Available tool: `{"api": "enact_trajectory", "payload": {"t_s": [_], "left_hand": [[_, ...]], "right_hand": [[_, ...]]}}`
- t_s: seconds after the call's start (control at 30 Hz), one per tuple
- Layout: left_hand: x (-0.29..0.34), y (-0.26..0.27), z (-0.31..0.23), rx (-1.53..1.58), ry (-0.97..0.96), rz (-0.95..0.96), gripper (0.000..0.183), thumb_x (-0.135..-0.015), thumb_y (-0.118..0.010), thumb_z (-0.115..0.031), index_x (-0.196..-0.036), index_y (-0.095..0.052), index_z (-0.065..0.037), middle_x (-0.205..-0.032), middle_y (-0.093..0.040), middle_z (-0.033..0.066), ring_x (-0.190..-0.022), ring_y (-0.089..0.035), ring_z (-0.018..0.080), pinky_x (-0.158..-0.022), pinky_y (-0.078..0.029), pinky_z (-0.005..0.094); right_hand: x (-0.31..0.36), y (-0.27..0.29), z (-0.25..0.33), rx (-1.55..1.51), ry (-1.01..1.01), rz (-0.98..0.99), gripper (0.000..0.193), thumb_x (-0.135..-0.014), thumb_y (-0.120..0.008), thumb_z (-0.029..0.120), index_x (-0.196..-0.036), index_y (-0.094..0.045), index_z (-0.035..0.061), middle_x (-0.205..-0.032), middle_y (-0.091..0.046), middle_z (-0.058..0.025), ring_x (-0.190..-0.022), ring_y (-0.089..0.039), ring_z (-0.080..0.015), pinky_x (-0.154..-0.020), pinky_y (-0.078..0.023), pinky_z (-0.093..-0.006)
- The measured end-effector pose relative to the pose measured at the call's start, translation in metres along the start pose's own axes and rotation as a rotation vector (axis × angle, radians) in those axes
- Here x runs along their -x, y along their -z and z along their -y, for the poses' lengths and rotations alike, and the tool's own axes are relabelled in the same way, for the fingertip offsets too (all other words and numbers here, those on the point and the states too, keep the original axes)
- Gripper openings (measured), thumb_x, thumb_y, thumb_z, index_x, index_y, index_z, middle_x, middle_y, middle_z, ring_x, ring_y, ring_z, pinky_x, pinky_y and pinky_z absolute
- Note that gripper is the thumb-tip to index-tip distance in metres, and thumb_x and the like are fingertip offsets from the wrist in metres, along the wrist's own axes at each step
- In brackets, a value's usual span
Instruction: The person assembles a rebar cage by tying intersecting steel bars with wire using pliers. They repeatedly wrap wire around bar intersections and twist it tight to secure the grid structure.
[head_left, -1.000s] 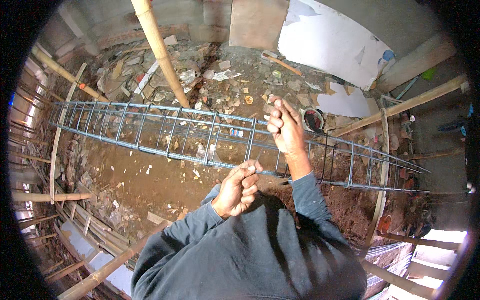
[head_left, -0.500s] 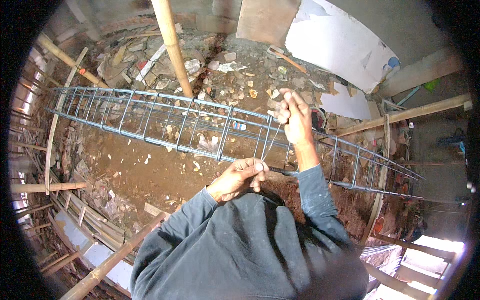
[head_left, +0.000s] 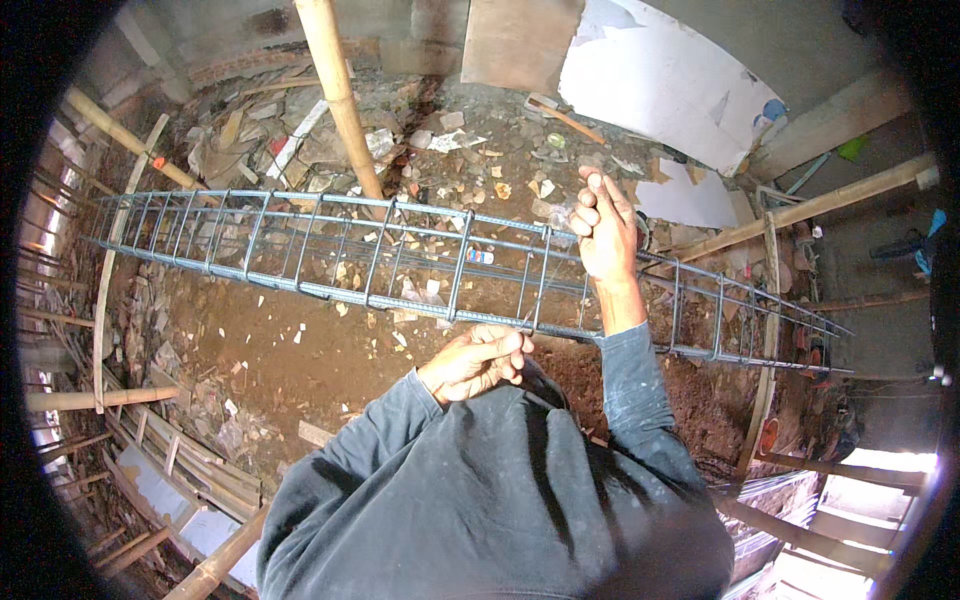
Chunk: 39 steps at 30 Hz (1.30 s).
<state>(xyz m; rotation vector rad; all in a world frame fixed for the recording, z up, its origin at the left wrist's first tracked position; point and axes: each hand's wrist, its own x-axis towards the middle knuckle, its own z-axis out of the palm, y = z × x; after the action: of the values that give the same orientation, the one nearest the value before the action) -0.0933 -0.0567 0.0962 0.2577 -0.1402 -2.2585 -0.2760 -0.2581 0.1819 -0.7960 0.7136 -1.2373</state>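
Observation:
A long cage of ribbed steel bars with square stirrups (head_left: 345, 297) stretches from left to right in front of me. My left hand (head_left: 478, 364) is at its near lower bar, thumb pressed against curled fingers. Past the far upper bar, my right hand (head_left: 608, 232) is raised, with its thumb and fingers pinched together. Whatever either hand pinches is too fine to make out. Between the hands, a stirrup (head_left: 543, 285) crosses the cage.
A bamboo post (head_left: 340, 100) rises behind the cage. Wooden supports (head_left: 112, 270) cross it at the left, and another post (head_left: 768, 340) at the right. Rubble and scraps (head_left: 455, 140) litter the dirt floor. A white sheet (head_left: 665, 90) leans at the back.
The thin wire seen stretching between my hands is no longer distinct. My right hand has moved slightly right, and my left hand slightly left, while the view has shifted a little.

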Motion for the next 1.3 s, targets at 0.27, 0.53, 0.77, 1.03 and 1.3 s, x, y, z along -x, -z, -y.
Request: {"api": "enact_trajectory", "payload": {"t_s": [0.27,0.53,0.77,1.03,1.3], "left_hand": [[0.013,-0.021,-0.01,-0.436,-0.077,-0.23,0.043,-0.104,-0.072,-0.023,-0.137,-0.061,0.003,-0.111,-0.076,0.0146,-0.093,-0.077,0.0214,-0.085,-0.064,0.0347],[-0.041,0.005,-0.056,-1.433,-0.295,-0.445,0.054,-0.113,-0.055,-0.041,-0.148,-0.057,0.0,-0.107,-0.076,0.01,-0.083,-0.072,0.0267,-0.078,-0.059,0.0418],[-0.078,0.059,-0.044,-0.981,-0.19,-0.754,0.025,-0.11,-0.059,-0.021,-0.12,-0.073,-0.004,-0.076,-0.061,-0.0014,-0.059,-0.05,0.0082,-0.052,-0.041,0.0281],[-0.131,0.105,-0.046,-0.99,-0.269,-0.984,0.019,-0.105,-0.061,-0.018,-0.11,-0.071,-0.003,-0.072,-0.061,0.0009,-0.056,-0.055,0.0121,-0.047,-0.043,0.0316],[-0.195,0.106,-0.04,-0.73,-0.469,-0.984,0.014,-0.107,-0.063,-0.018,-0.11,-0.073,-0.009,-0.078,-0.062,-0.0033,-0.061,-0.051,0.0073,-0.051,-0.04,0.0275]], "right_hand": [[0.024,0.005,-0.051,0.153,-0.087,-0.079,0.03,-0.109,-0.066,0.025,-0.128,-0.07,0.0034,-0.094,-0.071,-0.0042,-0.079,-0.068,-0.0131,-0.07,-0.061,-0.0302],[0.039,0.023,-0.119,0.391,-0.292,-0.049,0.037,-0.11,-0.064,0.03,-0.132,-0.071,0.0018,-0.108,-0.078,-0.0089,-0.089,-0.071,-0.0122,-0.076,-0.059,-0.0288],[0.004,0.066,-0.07,1.341,-0.375,0.354,0.046,-0.105,-0.069,0.04,-0.122,-0.076,-0.0028,-0.096,-0.079,-0.0075,-0.082,-0.07,-0.0133,-0.076,-0.058,-0.0309],[-0.079,0.103,-0.043,1.349,0.025,0.256,0.031,-0.1,-0.07,0.03,-0.12,-0.079,0.0075,-0.117,-0.078,-0.0179,-0.109,-0.072,-0.0368,-0.096,-0.055,-0.0454],[-0.146,0.095,-0.089,1.501,0.247,1.104,0.027,-0.095,-0.068,0.018,-0.116,-0.08,0.0081,-0.122,-0.074,-0.0101,-0.123,-0.062,-0.0304,-0.11,-0.045,-0.0438]]}}
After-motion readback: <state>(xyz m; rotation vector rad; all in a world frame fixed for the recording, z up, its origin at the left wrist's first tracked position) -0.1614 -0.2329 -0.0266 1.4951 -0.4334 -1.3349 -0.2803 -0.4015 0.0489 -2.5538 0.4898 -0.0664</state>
